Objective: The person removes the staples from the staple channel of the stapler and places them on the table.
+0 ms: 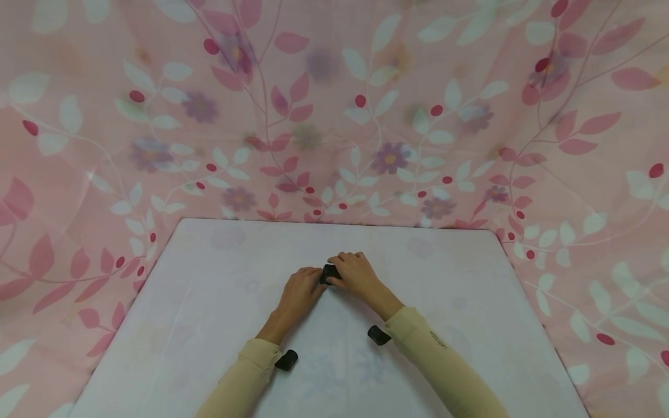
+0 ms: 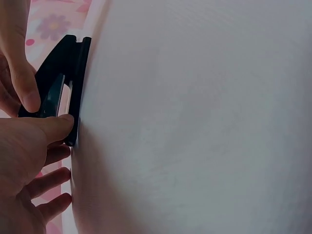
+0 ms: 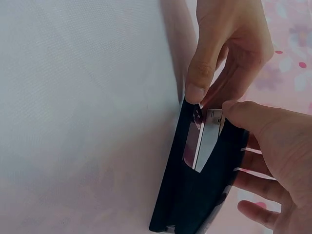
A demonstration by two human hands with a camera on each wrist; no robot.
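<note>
A black stapler [image 1: 330, 273] stands on the white tabletop, held between both hands toward the far side. My left hand [image 1: 300, 293] pinches the front end of its base, the thumb lying along the base edge in the left wrist view. My right hand [image 1: 360, 278] grips the upper arm of the stapler, thumb on one side and fingers behind it. In the right wrist view, the stapler body [image 3: 170, 195] shows a gap between arm and base, with the metal magazine [image 3: 210, 134] visible inside. The fingers partly cover its front end.
The white-covered table [image 1: 230, 249] reaches back to a pink floral curtain [image 1: 334, 128], which also hangs along both sides. Black wrist devices [image 1: 287, 360] stick out by the beige sleeves, near the tabletop.
</note>
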